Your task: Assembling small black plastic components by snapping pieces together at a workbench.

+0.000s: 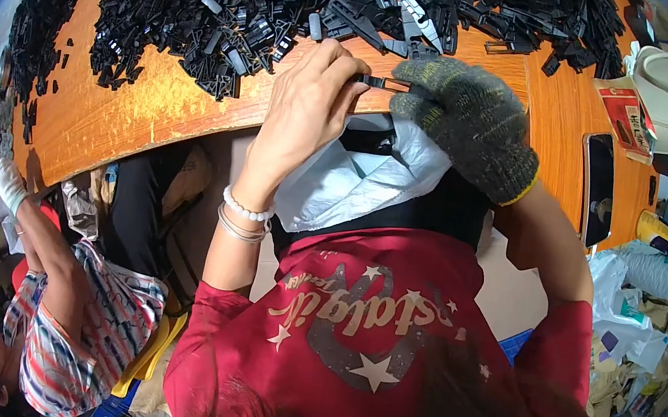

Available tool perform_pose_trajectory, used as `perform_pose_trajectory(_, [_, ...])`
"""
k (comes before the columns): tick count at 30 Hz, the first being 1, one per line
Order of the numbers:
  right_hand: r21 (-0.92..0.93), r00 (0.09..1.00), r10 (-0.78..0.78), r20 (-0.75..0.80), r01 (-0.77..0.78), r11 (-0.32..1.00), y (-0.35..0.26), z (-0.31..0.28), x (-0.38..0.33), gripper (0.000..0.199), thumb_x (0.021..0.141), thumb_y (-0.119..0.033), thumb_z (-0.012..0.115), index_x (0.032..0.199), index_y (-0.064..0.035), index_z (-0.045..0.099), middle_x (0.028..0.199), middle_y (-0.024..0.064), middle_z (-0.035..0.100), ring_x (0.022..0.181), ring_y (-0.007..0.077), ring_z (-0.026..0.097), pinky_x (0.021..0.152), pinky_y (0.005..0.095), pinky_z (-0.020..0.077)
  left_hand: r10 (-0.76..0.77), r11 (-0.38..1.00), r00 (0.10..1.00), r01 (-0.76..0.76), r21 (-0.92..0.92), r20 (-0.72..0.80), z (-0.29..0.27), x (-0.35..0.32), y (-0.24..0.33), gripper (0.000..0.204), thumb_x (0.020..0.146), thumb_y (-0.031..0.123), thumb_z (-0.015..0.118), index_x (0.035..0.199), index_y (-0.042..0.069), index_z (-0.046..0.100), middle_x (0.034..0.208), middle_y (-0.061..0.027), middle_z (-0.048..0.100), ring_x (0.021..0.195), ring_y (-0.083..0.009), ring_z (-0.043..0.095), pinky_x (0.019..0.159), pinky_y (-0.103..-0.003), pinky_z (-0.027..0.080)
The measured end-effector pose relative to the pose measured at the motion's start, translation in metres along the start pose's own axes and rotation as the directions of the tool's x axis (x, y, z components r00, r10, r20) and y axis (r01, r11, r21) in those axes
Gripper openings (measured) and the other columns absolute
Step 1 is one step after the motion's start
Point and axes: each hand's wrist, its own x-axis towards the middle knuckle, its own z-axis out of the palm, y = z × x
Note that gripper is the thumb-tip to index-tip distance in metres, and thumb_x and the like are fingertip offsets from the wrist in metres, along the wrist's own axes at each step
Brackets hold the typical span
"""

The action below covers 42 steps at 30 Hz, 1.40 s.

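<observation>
Between my two hands, just over the table's near edge, is a small, narrow black plastic part (376,82). The fingers of my bare left hand (306,106) pinch its left end. A dark grey knitted glove with a yellow cuff covers my right hand (474,122), whose fingertips close on the other end. Below them an opened white plastic bag (354,186) lies across my lap, its mouth under the hands and something dark inside. A large pile of loose black plastic parts (251,9) spreads beyond my hands, with a few grey pieces among them.
The wooden table (160,111) has a worn front edge. A phone (599,190), a red box (624,117) and a pale handbag (666,93) lie at the right. On the left, a co-worker's white-gloved hand (10,184) is beside another black heap (45,14).
</observation>
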Motion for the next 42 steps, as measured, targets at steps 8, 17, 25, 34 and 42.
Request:
perform_pose_trajectory(8, [-0.646,0.894,-0.426,0.140,0.408,0.646,0.012,-0.001,0.005,0.039,0.091,-0.021,0.053,0.127,-0.0070,0.055,0.129,0.0156,0.055,0.118,0.0274,0.054,0.103,0.0438,0.0394,0.060,0.997,0.996,-0.056,0.056,-0.061,0.008,-0.002,-0.003,0.017,0.079,0.008,0.068,0.092,0.004,0.058,0.087,-0.0100,0.050,0.083,-0.0297,0.054,0.068,-0.039,0.045])
perform_pose_trajectory(17, [-0.076,0.932,-0.231,0.280,0.262,0.962,-0.015,-0.022,0.057,0.030,0.082,-0.022,0.059,0.104,-0.0040,0.063,0.105,0.0150,0.063,0.097,0.0281,0.062,0.084,0.0413,0.0487,0.067,0.998,0.994,-0.067,0.005,-0.086,0.010,-0.005,-0.004,0.023,0.070,0.000,0.066,0.090,0.000,0.055,0.088,-0.0126,0.050,0.083,-0.0307,0.052,0.072,-0.039,0.043])
perform_pose_trajectory(25, [-0.057,0.935,-0.228,0.271,0.252,0.966,-0.012,-0.006,0.056,0.028,0.079,-0.025,0.062,0.098,-0.0045,0.064,0.093,0.0134,0.065,0.081,0.0271,0.064,0.068,0.0413,0.0501,0.131,0.990,0.983,-0.136,-0.026,-0.130,0.011,-0.002,-0.006,0.022,0.068,0.000,0.065,0.088,-0.002,0.056,0.086,-0.0129,0.050,0.079,-0.0311,0.052,0.072,-0.039,0.043])
perform_pose_trajectory(34, [0.044,0.935,-0.351,0.039,0.350,0.936,-0.015,-0.020,0.058,0.029,0.082,-0.024,0.062,0.102,-0.0038,0.063,0.098,0.0145,0.066,0.088,0.0307,0.065,0.077,0.0418,0.0508,0.119,0.992,0.979,-0.125,-0.023,-0.168,0.014,-0.005,-0.006,0.020,0.073,0.000,0.065,0.091,-0.001,0.057,0.084,-0.0137,0.050,0.080,-0.0318,0.053,0.073,-0.040,0.044])
perform_pose_trajectory(42, [-0.227,0.924,-0.331,0.189,0.369,0.901,-0.021,-0.023,0.068,0.020,0.075,-0.024,0.067,0.086,-0.0064,0.067,0.085,0.0127,0.066,0.079,0.0281,0.065,0.064,0.0377,0.0519,0.146,0.989,0.978,-0.149,-0.008,-0.151,0.017,-0.006,-0.007,0.026,0.065,-0.003,0.062,0.091,-0.004,0.056,0.086,-0.0146,0.049,0.080,-0.0322,0.052,0.071,-0.040,0.044])
